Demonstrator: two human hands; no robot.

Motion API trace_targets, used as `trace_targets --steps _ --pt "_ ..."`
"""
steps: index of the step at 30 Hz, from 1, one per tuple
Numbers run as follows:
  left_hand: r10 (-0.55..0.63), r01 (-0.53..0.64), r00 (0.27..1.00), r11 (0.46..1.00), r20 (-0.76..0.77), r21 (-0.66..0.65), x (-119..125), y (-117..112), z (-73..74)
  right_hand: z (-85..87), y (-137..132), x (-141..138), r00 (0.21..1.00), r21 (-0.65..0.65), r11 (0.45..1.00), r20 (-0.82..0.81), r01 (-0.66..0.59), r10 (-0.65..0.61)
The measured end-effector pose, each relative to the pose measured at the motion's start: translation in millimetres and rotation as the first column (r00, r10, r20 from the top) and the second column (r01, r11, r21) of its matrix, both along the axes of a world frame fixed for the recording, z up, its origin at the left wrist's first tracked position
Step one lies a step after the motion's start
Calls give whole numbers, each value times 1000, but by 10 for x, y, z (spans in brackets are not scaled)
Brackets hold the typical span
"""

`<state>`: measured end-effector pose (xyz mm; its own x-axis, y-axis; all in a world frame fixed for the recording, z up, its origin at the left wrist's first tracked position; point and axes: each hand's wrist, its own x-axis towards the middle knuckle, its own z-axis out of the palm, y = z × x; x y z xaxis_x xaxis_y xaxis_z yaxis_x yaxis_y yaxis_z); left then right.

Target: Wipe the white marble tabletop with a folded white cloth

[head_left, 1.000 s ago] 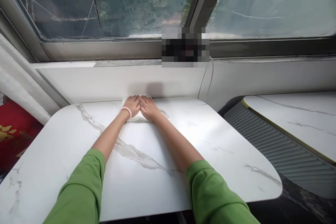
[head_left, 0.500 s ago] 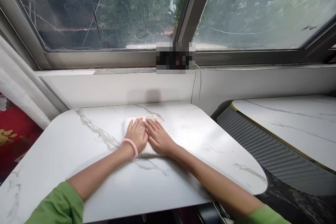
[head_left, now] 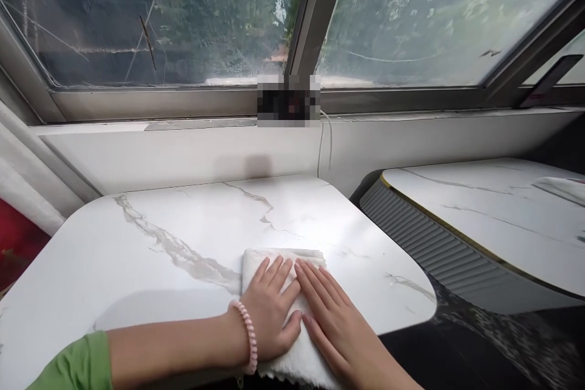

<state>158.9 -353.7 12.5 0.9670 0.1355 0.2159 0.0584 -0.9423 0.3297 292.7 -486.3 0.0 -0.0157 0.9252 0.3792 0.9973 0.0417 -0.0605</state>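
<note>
A folded white cloth (head_left: 278, 253) lies on the marble-patterned white table (head_left: 150, 280), close to its front edge. My left hand (head_left: 269, 311) rests flat on the left part of the cloth, fingers spread, with a pink coiled band (head_left: 248, 335) round the wrist. Beside it, my right hand (head_left: 338, 317) presses flat on the cloth's right part, fingers stretched forward. The fingertips of the two hands nearly meet. Much of the cloth is hidden under the palms.
Behind the table is a low white wall with a cable (head_left: 330, 146) and a window frame (head_left: 159, 106). A pixelated dark object (head_left: 289, 101) sits on the sill. To the right stands a second marble-patterned table (head_left: 461, 195) with ribbed sides; a curtain (head_left: 27, 170) hangs left.
Both hands and the cloth have moved from the table's far middle toward me and somewhat right. The view has turned slightly right, bringing more of the second table into sight.
</note>
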Motion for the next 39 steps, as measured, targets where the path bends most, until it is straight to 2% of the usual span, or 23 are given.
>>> trace_targets --steps 5,10,15,21,24,27,30,33,36,39 --pt "7 -5 999 998 -34 59 111 88 -5 -22 74 142 1000 -61 998 -12 -3 3" --pt "94 -84 993 988 -75 131 384 277 -23 -170 487 360 993 -84 990 30 114 -112" --pt "135 -105 982 973 -135 205 840 762 -28 -235 1125 731 981 -91 977 -14 192 -194" --pt "261 -235 961 946 -94 223 1378 1405 -65 -142 1841 1224 974 -93 980 -124 178 -189" --pt "271 -243 958 941 -95 237 1576 1655 -67 -101 2098 1370 968 -86 975 -134 204 -214" --pt "284 -251 953 936 -106 248 1709 1812 -67 -92 2248 1470 965 -77 974 -136 214 -223" --pt "311 -274 944 924 -108 268 1757 1848 -68 -106 2292 1532 972 -64 980 -133 188 -195" --pt "334 -293 937 912 -103 286 1730 1782 -62 -119 2254 1544 976 -35 986 -141 164 -167" --pt "364 -321 925 904 -113 282 1668 1621 -42 -116 2127 1519 979 -38 991 -155 129 -134" --pt "373 -330 918 906 -135 264 1610 1339 -31 -115 1860 1494 983 -46 995 -157 86 -92"
